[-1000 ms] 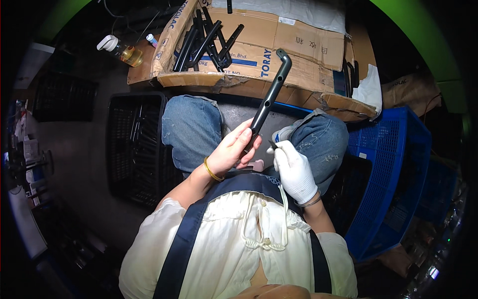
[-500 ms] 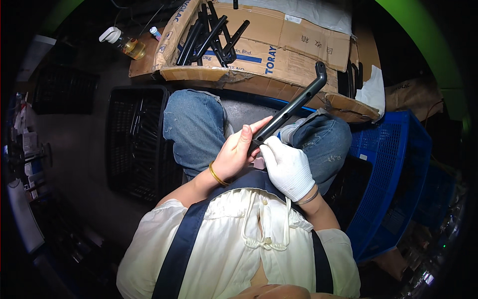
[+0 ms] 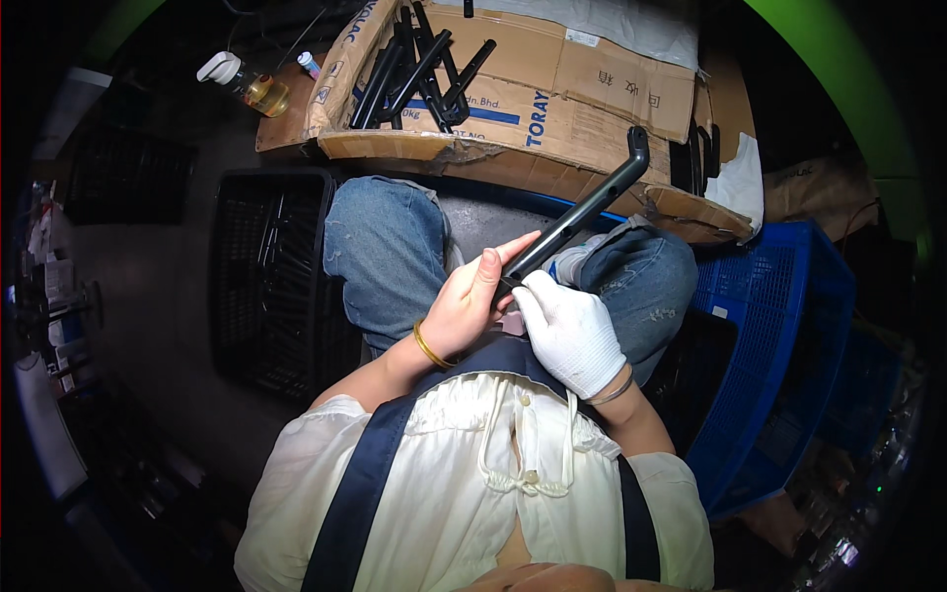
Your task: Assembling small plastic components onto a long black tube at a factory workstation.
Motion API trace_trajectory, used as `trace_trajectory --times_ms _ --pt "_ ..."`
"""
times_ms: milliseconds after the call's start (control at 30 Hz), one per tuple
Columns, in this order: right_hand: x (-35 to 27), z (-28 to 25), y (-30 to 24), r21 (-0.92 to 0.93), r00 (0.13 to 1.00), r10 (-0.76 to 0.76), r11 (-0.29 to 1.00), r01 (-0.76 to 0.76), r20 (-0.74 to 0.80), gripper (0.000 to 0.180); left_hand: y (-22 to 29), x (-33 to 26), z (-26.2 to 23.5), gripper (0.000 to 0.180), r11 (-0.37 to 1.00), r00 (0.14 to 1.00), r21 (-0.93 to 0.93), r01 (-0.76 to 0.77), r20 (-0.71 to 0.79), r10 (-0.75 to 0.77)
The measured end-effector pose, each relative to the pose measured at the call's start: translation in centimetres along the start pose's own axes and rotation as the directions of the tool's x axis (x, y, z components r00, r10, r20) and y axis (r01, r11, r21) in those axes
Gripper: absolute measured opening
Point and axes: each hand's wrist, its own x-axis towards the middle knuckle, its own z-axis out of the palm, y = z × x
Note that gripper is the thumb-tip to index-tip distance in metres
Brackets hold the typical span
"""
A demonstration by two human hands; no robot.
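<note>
A black bent metal tube (image 3: 582,208) slants up and to the right in front of my lap, its flattened, angled end farthest from me. Holes show along its side. My bare left hand (image 3: 473,296) is closed around the lower part, thumb up and fingers behind it. My right hand (image 3: 572,331), in a white knit glove, is closed at the tube's near end, thumb and forefinger pressed together there. Its fingertips and the very end of the tube are partly hidden, so any small thing between them cannot be made out.
A cardboard box (image 3: 414,148) ahead of my knees holds several black tubes (image 3: 419,74) on flattened cardboard. A black crate (image 3: 271,286) with dark parts stands left, a blue crate (image 3: 760,365) right. A bottle (image 3: 258,91) of amber liquid stands at the far left.
The tube's far end has shifted very slightly to the right and down. Both hands keep nearly the same place and hold.
</note>
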Motion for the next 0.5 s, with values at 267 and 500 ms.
trace_trajectory --times_ms 267,500 --pt "0.2 -0.44 0.73 -0.091 0.995 -0.063 0.993 0.07 0.077 0.019 0.26 0.09 0.27 0.067 1.0 1.0 0.007 0.024 0.005 -0.024" --pt "0.27 -0.92 1.0 -0.175 0.989 -0.047 0.982 0.071 0.14 0.019 0.36 0.13 0.5 0.065 0.999 0.999 -0.019 0.038 0.01 -0.038"
